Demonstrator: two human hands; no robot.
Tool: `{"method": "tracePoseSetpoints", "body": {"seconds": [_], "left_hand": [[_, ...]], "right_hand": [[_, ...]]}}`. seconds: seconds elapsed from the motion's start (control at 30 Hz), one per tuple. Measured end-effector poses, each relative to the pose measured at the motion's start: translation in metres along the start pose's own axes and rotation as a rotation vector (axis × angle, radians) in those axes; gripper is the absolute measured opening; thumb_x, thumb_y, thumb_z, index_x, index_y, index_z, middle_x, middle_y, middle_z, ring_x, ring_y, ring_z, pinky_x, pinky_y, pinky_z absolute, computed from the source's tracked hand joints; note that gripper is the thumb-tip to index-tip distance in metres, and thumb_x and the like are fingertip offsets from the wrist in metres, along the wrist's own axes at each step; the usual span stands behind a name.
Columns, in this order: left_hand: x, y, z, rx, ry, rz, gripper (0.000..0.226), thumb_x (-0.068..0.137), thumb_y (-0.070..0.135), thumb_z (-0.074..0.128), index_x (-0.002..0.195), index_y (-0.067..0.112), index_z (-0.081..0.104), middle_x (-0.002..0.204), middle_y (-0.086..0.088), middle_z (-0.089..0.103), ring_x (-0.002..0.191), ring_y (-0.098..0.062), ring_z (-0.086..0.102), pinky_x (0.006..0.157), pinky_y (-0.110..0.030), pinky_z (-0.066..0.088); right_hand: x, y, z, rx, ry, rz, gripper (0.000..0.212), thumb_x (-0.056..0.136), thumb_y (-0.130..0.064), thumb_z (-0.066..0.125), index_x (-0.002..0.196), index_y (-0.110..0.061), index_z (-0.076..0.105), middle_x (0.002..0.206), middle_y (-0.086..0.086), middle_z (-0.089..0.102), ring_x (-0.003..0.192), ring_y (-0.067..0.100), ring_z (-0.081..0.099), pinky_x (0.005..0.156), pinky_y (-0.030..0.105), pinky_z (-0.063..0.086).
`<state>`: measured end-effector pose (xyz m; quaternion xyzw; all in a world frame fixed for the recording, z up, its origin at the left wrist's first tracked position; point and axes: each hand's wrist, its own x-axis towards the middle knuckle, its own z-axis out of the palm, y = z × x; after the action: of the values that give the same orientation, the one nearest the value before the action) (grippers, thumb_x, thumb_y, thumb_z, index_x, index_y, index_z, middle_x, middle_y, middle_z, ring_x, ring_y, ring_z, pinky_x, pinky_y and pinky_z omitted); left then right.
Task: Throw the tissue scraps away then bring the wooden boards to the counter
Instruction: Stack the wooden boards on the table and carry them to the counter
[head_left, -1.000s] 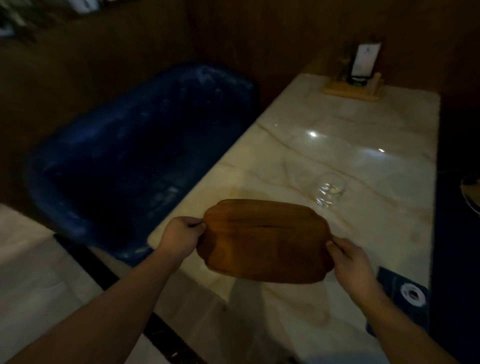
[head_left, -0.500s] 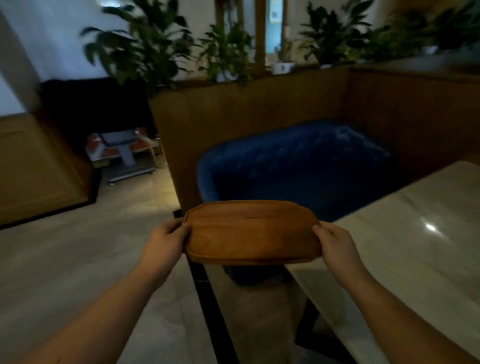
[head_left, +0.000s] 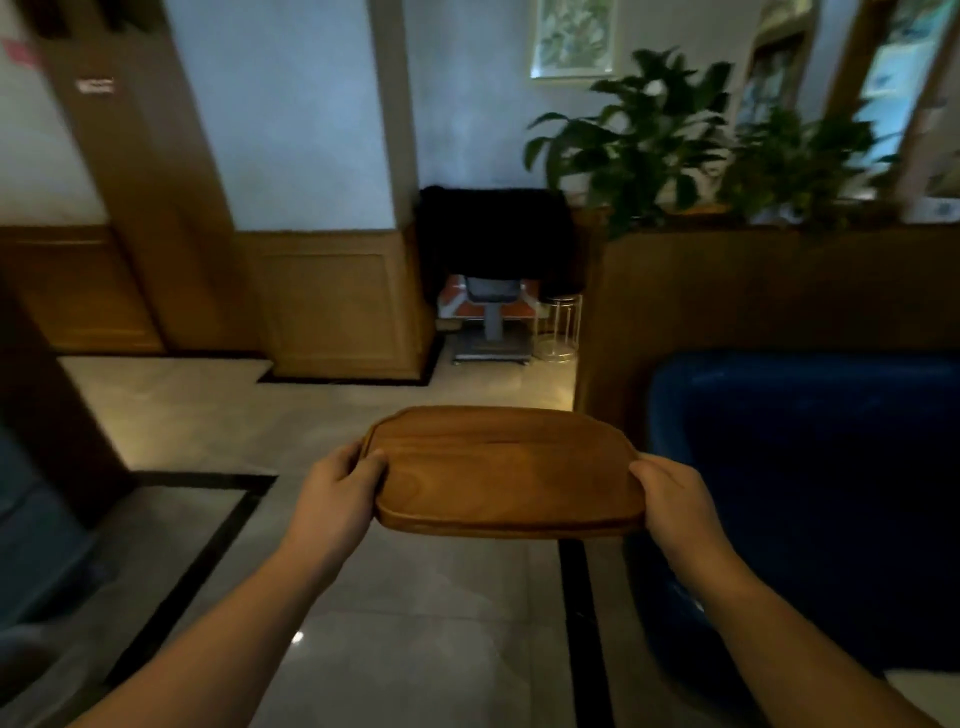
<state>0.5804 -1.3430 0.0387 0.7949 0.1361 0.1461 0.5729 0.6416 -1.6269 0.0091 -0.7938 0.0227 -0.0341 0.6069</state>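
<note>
1. Hands are sharing the load: the left hand (head_left: 340, 480) is clamping the left end of the wooden board (head_left: 506, 470), thumb lying on top, fingers curling under the edge.
2. Over on the other side, the right hand (head_left: 670, 493) is grasping the right end the same way, its grip wrapping round the rim.
3. That board is hanging in the air in front of the person, held roughly level and tipped slightly toward the camera, above the pale tiled floor (head_left: 431, 613) with its dark inlaid stripes.
4. Whether it is one board or a stack, the view is not making clear; a faint line is running across its top face.
5. To the right, just beside the right forearm, a blue upholstered seat (head_left: 810, 483) is filling the corner.
6. Behind that seat, a wooden partition (head_left: 753, 291) is carrying leafy green plants (head_left: 644, 135) along its top.
7. Straight ahead, a dark cloth is draping over something by the wall, with a small wire stool (head_left: 563, 327) standing near it.
</note>
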Motion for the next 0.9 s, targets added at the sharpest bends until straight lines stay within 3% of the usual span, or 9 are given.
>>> {"method": "tracePoseSetpoints", "body": {"seconds": [0.07,0.23,0.33,0.43,0.53,0.63,0.73,0.9], "left_hand": [[0.007,-0.011,-0.032,-0.007,0.094,-0.021,0.017,0.095,0.025,0.048,0.097,0.025,0.065,0.08,-0.004,0.068,0.071,-0.019,0.063,0.06,-0.033,0.045],[0.035,-0.038,-0.105,0.013,0.307,-0.094,0.021,0.094,0.026,0.05,0.083,0.034,0.066,0.079,-0.002,0.07,0.074,-0.023,0.067,0.067,-0.041,0.053],[0.057,-0.05,-0.146,0.037,0.442,-0.128,0.019,0.094,0.025,0.049,0.093,0.029,0.068,0.081,-0.004,0.071,0.075,-0.023,0.067,0.068,-0.042,0.054],[0.08,-0.056,-0.184,0.089,0.606,-0.159,0.022,0.096,0.022,0.047,0.083,0.033,0.063,0.078,0.0,0.068,0.072,-0.018,0.064,0.065,-0.037,0.052],[0.093,-0.063,-0.221,0.1,0.732,-0.235,0.022,0.097,0.023,0.046,0.081,0.033,0.059,0.078,-0.002,0.068,0.07,-0.02,0.064,0.067,-0.041,0.054],[0.094,-0.076,-0.263,0.105,0.852,-0.309,0.023,0.096,0.026,0.047,0.078,0.031,0.061,0.082,-0.015,0.07,0.072,-0.03,0.065,0.072,-0.051,0.056],[0.085,-0.091,-0.304,0.104,0.973,-0.353,0.018,0.096,0.027,0.048,0.09,0.028,0.065,0.084,-0.01,0.072,0.074,-0.026,0.066,0.077,-0.051,0.056],[0.058,-0.117,-0.374,0.076,1.156,-0.409,0.019,0.097,0.026,0.047,0.104,0.025,0.064,0.084,-0.009,0.072,0.07,-0.024,0.068,0.059,-0.039,0.058]], "right_hand": [[0.019,-0.011,0.04,0.016,-0.088,0.003,0.034,0.095,-0.017,0.045,0.081,0.003,0.069,0.066,0.009,0.061,0.063,0.022,0.057,0.061,0.034,0.041],[0.064,-0.042,0.148,-0.014,-0.265,-0.09,0.034,0.096,-0.019,0.045,0.086,0.002,0.07,0.085,0.026,0.068,0.08,0.039,0.064,0.067,0.04,0.046],[0.09,-0.065,0.22,-0.024,-0.356,-0.163,0.036,0.095,-0.018,0.045,0.066,-0.005,0.06,0.067,0.019,0.054,0.065,0.031,0.052,0.058,0.037,0.036],[0.117,-0.086,0.292,0.028,-0.45,-0.196,0.039,0.093,-0.016,0.047,0.054,-0.016,0.045,0.057,0.008,0.042,0.057,0.023,0.042,0.056,0.036,0.027],[0.132,-0.108,0.356,0.025,-0.589,-0.234,0.038,0.092,-0.016,0.048,0.054,-0.016,0.045,0.056,0.004,0.042,0.056,0.019,0.042,0.055,0.036,0.026],[0.134,-0.13,0.419,0.031,-0.736,-0.293,0.036,0.091,-0.017,0.049,0.057,-0.005,0.05,0.06,0.008,0.045,0.062,0.023,0.045,0.058,0.036,0.028],[0.123,-0.151,0.481,0.034,-0.863,-0.35,0.036,0.092,-0.019,0.048,0.072,0.008,0.059,0.067,0.012,0.052,0.065,0.024,0.049,0.058,0.036,0.032],[0.077,-0.18,0.578,0.012,-1.071,-0.446,0.035,0.097,-0.022,0.043,0.07,-0.007,0.058,0.061,0.005,0.049,0.06,0.02,0.049,0.05,0.029,0.036]]}}
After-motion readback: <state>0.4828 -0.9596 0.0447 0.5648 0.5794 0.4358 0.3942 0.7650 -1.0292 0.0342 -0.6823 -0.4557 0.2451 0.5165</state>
